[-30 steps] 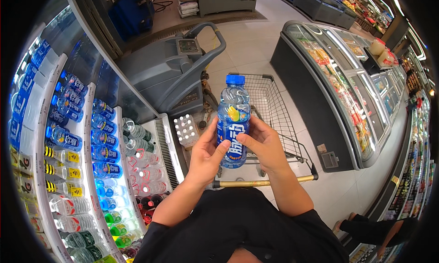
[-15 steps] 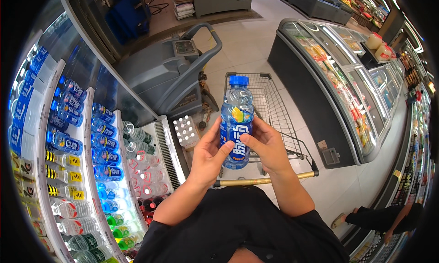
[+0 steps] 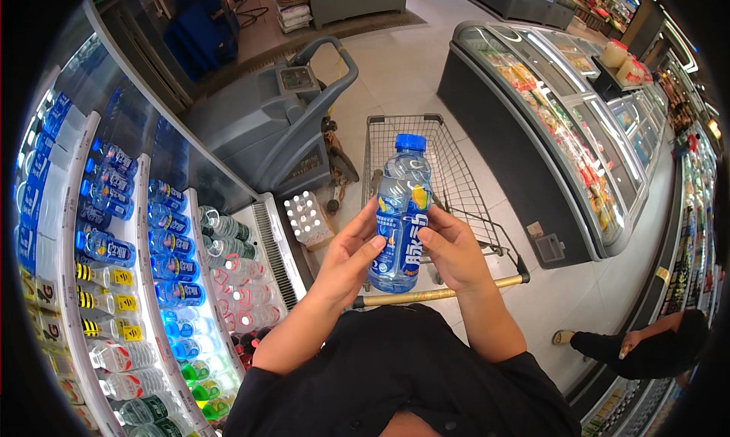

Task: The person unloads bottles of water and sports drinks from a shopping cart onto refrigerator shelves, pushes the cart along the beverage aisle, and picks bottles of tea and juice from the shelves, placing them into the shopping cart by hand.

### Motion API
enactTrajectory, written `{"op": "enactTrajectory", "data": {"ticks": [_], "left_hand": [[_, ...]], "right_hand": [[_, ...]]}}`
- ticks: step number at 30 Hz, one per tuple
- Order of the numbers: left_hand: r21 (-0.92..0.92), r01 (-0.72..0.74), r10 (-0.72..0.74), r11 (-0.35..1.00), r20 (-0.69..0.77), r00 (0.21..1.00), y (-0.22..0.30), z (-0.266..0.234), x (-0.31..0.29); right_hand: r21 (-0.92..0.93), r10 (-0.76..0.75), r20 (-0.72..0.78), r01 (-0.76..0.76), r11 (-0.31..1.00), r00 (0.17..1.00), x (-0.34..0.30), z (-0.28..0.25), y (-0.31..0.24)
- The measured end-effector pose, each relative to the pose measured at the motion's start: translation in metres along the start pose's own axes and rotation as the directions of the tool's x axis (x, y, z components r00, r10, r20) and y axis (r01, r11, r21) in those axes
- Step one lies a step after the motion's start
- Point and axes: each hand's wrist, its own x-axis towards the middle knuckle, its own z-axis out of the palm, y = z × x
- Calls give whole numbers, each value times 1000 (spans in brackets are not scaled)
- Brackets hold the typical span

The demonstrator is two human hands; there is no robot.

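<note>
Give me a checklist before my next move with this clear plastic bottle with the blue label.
1. Clear plastic bottle with blue label held by left hand and right hand: ok.
2. Round blue plastic cap on the bottle: ok.
3. Cap's seal unbroken: cannot tell; too small.
4. One hand free: not ok; both hold the bottle.
5. Dark wire shopping cart fully visible: not ok; bottle and hands hide parts.
6. Person in dark clothes apart from bottle: ok, lower right.

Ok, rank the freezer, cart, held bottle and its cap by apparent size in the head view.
1. Freezer
2. Cart
3. Held bottle
4. Cap
The bottle's nearness to the camera enlarges it here.
</note>
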Motion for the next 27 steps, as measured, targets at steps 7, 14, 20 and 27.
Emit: {"op": "enactTrajectory", "data": {"ticks": [7,14,20,27], "left_hand": [[-11,10,-9,1000,58,998,-10,-16,1],[-24,5,-5,1000,9,1000,-13,-13,4],[168,-126,150,978,-142,978,-17,11,9],[230,-160,200,960,-164,966,-17,7,9]], "right_hand": [[-50,10,18,-10,999,1000,-2,-4,2],[-134,-29,-34,25,991,999,2,-10,5],[-219,-90,-35,80,973,995,8,-3,2],[-258,-65,-16,59,964,998,17,-7,9]]}}
